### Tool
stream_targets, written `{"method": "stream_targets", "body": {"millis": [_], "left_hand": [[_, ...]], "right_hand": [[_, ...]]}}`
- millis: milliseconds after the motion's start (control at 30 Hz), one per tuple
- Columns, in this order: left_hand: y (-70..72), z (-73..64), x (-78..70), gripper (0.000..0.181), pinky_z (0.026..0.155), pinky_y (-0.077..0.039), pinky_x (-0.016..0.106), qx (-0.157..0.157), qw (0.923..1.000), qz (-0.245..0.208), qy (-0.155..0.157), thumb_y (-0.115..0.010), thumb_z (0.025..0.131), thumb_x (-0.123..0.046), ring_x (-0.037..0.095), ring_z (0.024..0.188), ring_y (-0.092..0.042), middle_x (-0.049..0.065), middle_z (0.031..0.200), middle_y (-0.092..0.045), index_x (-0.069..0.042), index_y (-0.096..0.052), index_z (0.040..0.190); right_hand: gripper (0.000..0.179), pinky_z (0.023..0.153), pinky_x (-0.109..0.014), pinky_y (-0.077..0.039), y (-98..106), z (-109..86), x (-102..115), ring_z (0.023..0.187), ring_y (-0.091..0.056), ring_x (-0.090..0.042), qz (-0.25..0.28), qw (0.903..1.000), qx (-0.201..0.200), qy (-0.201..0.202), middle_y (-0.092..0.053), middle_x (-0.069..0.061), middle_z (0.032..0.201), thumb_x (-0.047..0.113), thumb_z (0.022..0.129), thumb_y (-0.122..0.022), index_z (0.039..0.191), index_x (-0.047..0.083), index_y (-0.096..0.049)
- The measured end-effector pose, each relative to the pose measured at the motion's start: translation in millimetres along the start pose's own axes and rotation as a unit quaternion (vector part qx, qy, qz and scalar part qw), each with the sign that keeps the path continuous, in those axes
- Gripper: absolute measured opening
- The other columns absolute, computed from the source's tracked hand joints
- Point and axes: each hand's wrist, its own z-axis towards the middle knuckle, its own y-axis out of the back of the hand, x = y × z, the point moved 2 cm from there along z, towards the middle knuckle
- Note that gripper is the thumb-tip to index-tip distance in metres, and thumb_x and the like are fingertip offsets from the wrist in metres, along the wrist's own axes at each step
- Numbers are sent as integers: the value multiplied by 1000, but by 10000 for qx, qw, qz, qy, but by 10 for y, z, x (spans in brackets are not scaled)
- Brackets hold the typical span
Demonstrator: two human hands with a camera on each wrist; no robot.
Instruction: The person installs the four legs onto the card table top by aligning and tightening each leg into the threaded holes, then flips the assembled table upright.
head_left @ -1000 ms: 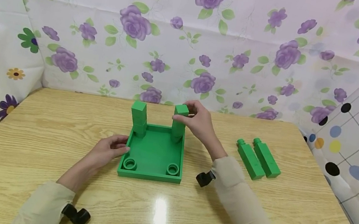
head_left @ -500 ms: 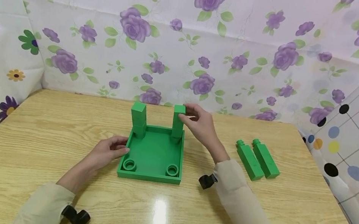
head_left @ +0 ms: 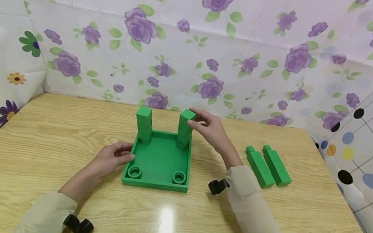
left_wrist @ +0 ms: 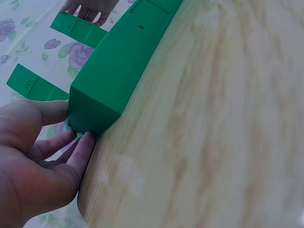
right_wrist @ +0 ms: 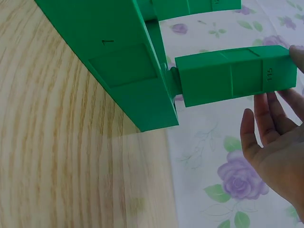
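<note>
A green tray (head_left: 160,160) with low walls sits flat on the wooden table (head_left: 50,145) in front of you, a round socket at each near corner and a post upright at each far corner. The far-right post (head_left: 185,127) is held near its top between the thumb and fingers of your right hand (head_left: 213,131); its sides stand turned at an angle to the tray, so it is probably not finally set, though you cannot tell how deep its round foot sits. Your left hand (head_left: 111,158) grips the tray's left wall, thumb on one side and fingers on the other. The far-left post (head_left: 144,120) stands untouched and looks done. The near-left socket (head_left: 134,171) and near-right socket (head_left: 179,177) hold no post. Well apart on the right, two loose posts, the inner post (head_left: 260,168) and the outer post (head_left: 277,166), lie side by side, threaded ends pointing away from you. By that count the work seems about half done, two posts left to fit. Behind it all hangs a cloth (head_left: 180,60) with purple roses
</note>
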Motion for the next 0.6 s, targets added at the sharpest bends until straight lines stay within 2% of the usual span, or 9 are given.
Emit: {"method": "stream_targets", "body": {"millis": [300, 467, 600], "left_hand": [[-5, 6, 1, 55, 96, -43, 36, 0, 10000, 20, -23, -60, 98, -21, 31, 122, -46, 20, 136, -47, 2, -40, 144], [-6, 7, 6, 55, 96, -43, 36, 2, 10000, 21, -12, -60, 98, -21, 31, 123, -45, 20, 135, -47, 2, -40, 144], [-4, 6, 3, 55, 97, -42, 36, -5, 10000, 14, 18, -60, 98, -21, 31, 123, -45, 20, 136, -47, 2, -40, 144]], "right_hand": [[46, 96, -39, -45, -12, 27, -34, 117, -55, -24, 651, 9969, 123, -413, -59, -13, 127, 21, 95, -64, 138, 7, -52], [48, 94, -40, -46, -10, 36, -61, 114, -56, -23, 636, 9968, 121, -473, -59, -11, 124, 21, 94, -66, 138, 10, -52], [47, 92, -37, -48, -34, 42, -38, 110, -57, -22, 446, 9986, -21, -299, -61, -9, 121, 20, 91, -70, 135, 7, -55]]}}
